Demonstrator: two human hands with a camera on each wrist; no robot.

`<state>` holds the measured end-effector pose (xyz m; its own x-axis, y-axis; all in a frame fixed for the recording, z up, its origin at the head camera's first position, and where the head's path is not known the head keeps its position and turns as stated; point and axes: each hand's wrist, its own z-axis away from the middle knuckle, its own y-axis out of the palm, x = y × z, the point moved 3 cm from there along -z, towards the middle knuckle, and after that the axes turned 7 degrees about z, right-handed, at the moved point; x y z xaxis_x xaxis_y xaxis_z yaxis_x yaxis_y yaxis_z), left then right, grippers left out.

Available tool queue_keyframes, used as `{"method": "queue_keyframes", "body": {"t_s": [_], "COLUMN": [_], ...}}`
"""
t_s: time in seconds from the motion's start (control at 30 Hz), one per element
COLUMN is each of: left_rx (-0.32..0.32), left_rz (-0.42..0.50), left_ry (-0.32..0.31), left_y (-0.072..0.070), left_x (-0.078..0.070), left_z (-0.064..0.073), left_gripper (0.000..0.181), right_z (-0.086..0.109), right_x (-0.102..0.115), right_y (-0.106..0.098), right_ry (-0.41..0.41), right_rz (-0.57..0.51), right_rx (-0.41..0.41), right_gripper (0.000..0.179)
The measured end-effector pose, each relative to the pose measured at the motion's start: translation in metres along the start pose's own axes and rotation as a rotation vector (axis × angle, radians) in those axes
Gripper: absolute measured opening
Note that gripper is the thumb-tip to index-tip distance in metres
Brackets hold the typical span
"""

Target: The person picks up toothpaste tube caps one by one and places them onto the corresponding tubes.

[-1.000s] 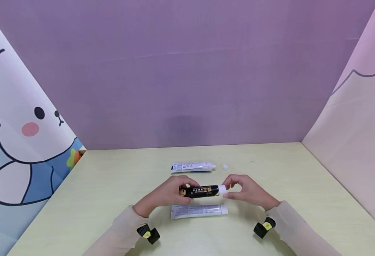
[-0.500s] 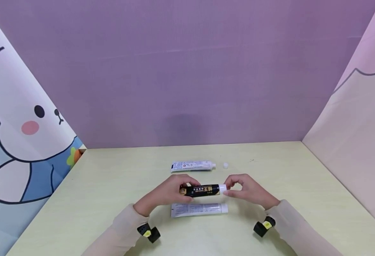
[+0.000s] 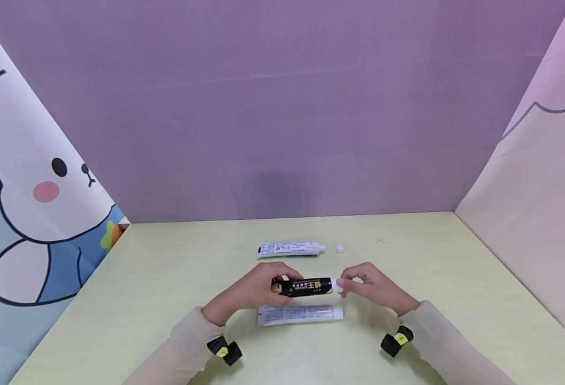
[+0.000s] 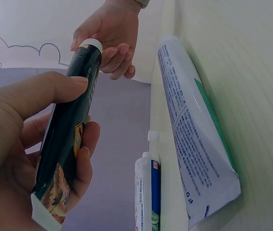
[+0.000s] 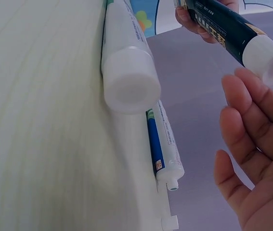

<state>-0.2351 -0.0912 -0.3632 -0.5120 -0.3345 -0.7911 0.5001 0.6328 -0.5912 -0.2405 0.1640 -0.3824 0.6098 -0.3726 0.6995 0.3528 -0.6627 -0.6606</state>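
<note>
On a pale counter [image 3: 167, 289] lay a capped white plastic tube [image 3: 299, 315]. Above the counter, the left hand [image 3: 263, 287] gripped a black, gold-lettered tube [image 3: 308, 287]; the right hand [image 3: 368, 286] pinched its round white cap [image 5: 257, 53]. Twisting without squeezing seemed best. Farther lay an uncapped white-and-blue tube [image 3: 289, 249] beside a small white bottle-style cap [image 3: 340, 248].

My left hand [image 3: 263, 286] and right hand [image 3: 374, 287], joined by the black tube [image 3: 306, 287] and its white cap [image 3: 336, 285], barred the middle above the counter [image 3: 191, 256]. Nearer me lay the capped tube [image 3: 297, 315], leaving a slim strip between the tubes as seen from my head. Farther off, the uncapped tube [image 3: 289, 249] and loose cap [image 3: 340, 248] (small, yet an obstacle) blocked the centre. Broad passages ran left and right, ending at the purple wall [image 3: 282, 107] behind.
</note>
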Motion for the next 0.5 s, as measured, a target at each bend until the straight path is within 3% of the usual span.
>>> {"method": "queue_keyframes", "body": {"t_s": [0.33, 0.5], "left_rx": [-0.002, -0.008], "left_rz": [-0.009, 0.002], "left_ry": [-0.008, -0.013], "left_y": [-0.0003, 0.0001], "left_x": [-0.0021, -0.0001], "left_z": [0.0008, -0.0003], "left_gripper": [0.041, 0.04], "right_z": [-0.0003, -0.0007], "right_x": [-0.0013, -0.0062], "right_y": [0.0012, 0.0003], "right_ry": [0.02, -0.01], "right_rz": [-0.032, -0.021], "right_rx": [0.047, 0.006], "right_gripper": [0.027, 0.015]}}
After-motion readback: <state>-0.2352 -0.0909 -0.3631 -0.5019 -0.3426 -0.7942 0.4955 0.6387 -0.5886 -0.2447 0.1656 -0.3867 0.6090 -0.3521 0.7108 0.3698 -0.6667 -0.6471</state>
